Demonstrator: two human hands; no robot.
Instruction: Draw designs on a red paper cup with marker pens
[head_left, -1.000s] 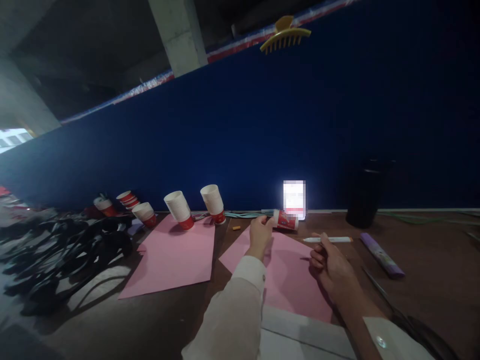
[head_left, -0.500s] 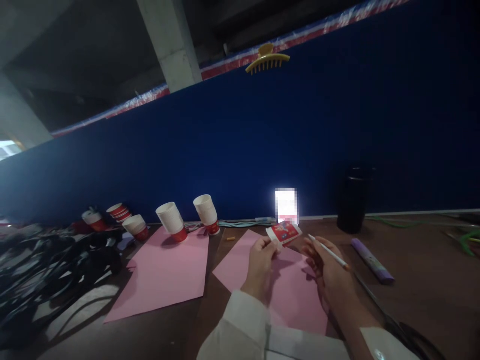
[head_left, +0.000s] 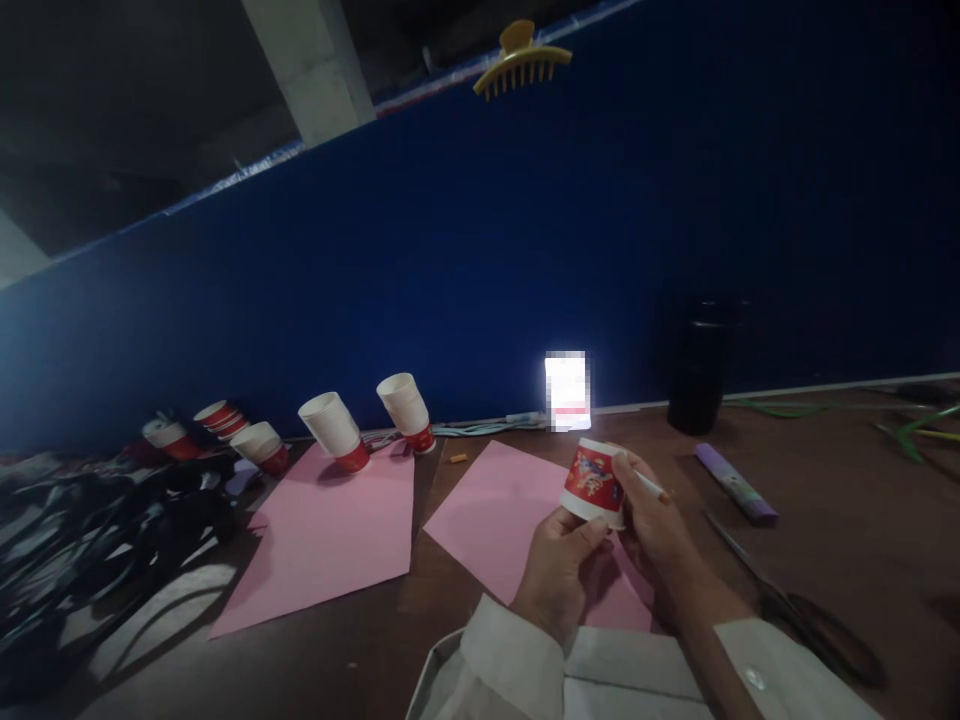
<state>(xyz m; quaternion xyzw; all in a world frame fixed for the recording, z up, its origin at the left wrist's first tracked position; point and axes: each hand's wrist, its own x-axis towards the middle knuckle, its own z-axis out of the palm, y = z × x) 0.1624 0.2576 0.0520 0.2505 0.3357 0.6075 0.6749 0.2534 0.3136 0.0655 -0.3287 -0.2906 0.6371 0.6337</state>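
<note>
1. The left hand (head_left: 559,570) pinches the lower edge of the red-and-white cup (head_left: 591,480), thumb in front

2. The right hand (head_left: 652,520) is closed round a white pen (head_left: 651,485) and also steadies the cup's right side

3. The cup is off the table, tilted, above the near pink sheet (head_left: 487,520); which end is its mouth cannot be told for certain

4. Risk, in my judgement: the pen tip is hidden; if uncapped, it could mark the cup or a finger by stray contact

5. Risk: the right hand's doubled load could let the pen slip, and a hard squeeze could dent the cup

6. Risk: scissors (head_left: 795,610) lie near the right forearm, where a sleeve could snag

7. Markings: the cup carries a printed figure on red; no brand or wording is legible. The purple packet (head_left: 735,484) is too blurred to read, and the bright panel (head_left: 568,390) is pixelated
</note>
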